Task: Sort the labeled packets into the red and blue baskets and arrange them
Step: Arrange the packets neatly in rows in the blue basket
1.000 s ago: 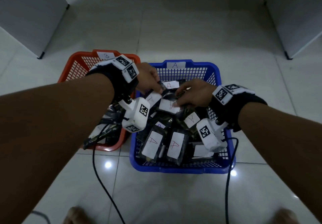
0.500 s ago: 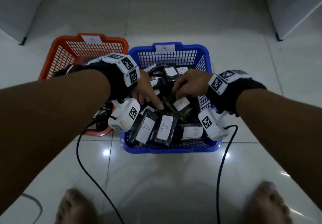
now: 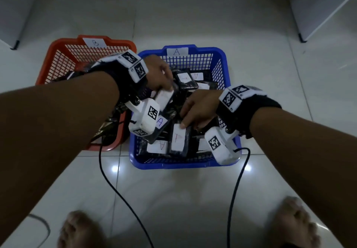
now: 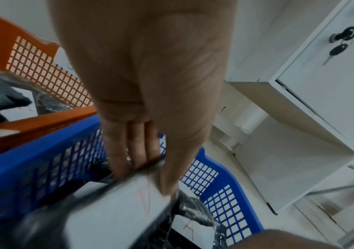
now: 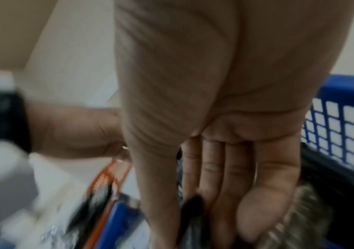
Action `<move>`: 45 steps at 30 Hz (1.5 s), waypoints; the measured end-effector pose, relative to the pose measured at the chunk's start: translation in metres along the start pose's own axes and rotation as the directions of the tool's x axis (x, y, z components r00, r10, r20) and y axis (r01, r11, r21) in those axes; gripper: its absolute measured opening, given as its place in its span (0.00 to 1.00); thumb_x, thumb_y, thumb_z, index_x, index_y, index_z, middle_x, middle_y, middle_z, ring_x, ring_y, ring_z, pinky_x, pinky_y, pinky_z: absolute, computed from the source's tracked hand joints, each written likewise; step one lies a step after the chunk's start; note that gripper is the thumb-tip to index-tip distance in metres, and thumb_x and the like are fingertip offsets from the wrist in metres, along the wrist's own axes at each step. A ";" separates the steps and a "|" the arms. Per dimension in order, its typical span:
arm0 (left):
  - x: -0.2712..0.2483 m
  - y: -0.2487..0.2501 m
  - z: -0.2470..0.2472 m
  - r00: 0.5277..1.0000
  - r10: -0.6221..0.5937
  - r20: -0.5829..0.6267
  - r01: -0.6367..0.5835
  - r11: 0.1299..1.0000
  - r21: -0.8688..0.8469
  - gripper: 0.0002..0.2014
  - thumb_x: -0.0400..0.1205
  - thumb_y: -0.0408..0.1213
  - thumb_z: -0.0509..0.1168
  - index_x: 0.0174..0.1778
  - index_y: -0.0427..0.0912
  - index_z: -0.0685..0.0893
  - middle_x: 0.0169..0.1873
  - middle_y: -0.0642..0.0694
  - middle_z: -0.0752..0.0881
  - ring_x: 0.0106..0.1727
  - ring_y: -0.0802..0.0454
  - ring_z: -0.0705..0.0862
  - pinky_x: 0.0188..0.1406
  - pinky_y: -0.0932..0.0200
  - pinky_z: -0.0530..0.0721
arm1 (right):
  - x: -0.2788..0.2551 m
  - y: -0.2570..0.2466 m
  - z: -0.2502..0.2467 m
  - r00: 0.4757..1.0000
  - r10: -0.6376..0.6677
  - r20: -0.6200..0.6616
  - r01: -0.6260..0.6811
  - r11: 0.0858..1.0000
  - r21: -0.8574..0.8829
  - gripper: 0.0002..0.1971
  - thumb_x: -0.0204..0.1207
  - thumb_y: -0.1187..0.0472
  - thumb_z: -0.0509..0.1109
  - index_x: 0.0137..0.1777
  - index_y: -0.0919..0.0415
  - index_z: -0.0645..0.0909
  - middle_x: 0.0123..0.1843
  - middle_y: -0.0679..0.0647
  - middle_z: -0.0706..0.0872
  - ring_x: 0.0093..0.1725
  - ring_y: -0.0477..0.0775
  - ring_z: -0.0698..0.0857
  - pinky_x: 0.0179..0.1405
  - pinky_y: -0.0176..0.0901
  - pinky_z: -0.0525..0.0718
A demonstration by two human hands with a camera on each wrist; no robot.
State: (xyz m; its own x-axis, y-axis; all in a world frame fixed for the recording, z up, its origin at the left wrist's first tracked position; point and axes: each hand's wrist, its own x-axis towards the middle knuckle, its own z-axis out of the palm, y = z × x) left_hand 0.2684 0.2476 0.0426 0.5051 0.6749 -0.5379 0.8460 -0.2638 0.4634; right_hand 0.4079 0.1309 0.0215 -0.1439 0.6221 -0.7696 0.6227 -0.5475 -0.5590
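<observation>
The blue basket (image 3: 222, 58), tagged A, holds several black packets with white A labels. The red basket (image 3: 58, 54), tagged B, stands to its left with dark packets inside. My left hand (image 3: 166, 88) is over the blue basket's left side and pinches a black labeled packet (image 3: 164, 99) between thumb and fingers; the left wrist view shows this packet (image 4: 118, 210) tilted and blurred. My right hand (image 3: 190, 126) is low in the basket's middle. Its thumb lies on the label of an A packet (image 3: 176, 139), and a dark packet edge (image 5: 193, 207) sits between thumb and fingers.
Both baskets stand side by side on a glossy white tiled floor (image 3: 193, 199). Two black cables (image 3: 108, 180) trail from my wrists toward me. My bare feet (image 3: 81, 228) are at the bottom edge. White cabinets (image 3: 318, 6) stand at the far right and far left.
My left hand has risen toward the far side with a packet pinched in it. My right hand has come nearer onto a front packet. The head view has shifted slightly.
</observation>
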 end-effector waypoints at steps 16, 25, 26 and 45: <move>-0.034 -0.025 0.056 0.999 0.049 -0.017 -0.044 0.979 0.198 0.21 0.73 0.59 0.66 0.49 0.45 0.81 0.42 0.48 0.85 0.41 0.45 0.83 0.37 0.60 0.78 | -0.021 -0.007 0.005 0.940 -0.215 -0.265 0.107 0.924 -0.368 0.09 0.73 0.62 0.69 0.49 0.52 0.87 0.56 0.51 0.88 0.57 0.54 0.84 0.50 0.28 0.74; -0.033 -0.032 0.053 0.996 -0.017 0.093 0.000 0.982 0.187 0.19 0.68 0.51 0.79 0.40 0.39 0.85 0.37 0.45 0.84 0.38 0.46 0.82 0.35 0.57 0.79 | -0.008 0.008 0.017 0.987 0.046 0.153 0.034 0.873 -0.487 0.12 0.66 0.60 0.83 0.40 0.49 0.81 0.40 0.41 0.80 0.48 0.50 0.84 0.50 0.43 0.87; -0.034 -0.031 0.055 0.997 0.011 0.073 -0.023 0.986 0.167 0.16 0.68 0.49 0.80 0.41 0.42 0.85 0.37 0.47 0.81 0.39 0.48 0.79 0.36 0.60 0.75 | -0.008 0.008 0.016 0.987 0.028 0.156 0.056 0.859 -0.508 0.10 0.67 0.59 0.82 0.40 0.50 0.82 0.40 0.40 0.80 0.44 0.46 0.82 0.43 0.38 0.85; -0.055 -0.014 0.046 0.941 0.032 0.337 -0.159 0.922 0.354 0.23 0.60 0.65 0.78 0.40 0.52 0.87 0.34 0.60 0.86 0.38 0.59 0.84 0.38 0.61 0.85 | -0.002 0.000 -0.012 0.743 -0.453 -0.492 0.282 0.879 -0.384 0.06 0.74 0.62 0.69 0.46 0.50 0.84 0.47 0.47 0.86 0.47 0.50 0.84 0.51 0.45 0.85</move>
State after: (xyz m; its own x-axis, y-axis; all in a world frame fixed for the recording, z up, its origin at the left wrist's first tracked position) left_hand 0.2368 0.1827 0.0330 0.5603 0.3942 -0.7285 0.7602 -0.5940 0.2633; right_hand 0.4172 0.1360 0.0271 -0.0106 0.9860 -0.1665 0.8024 -0.0909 -0.5898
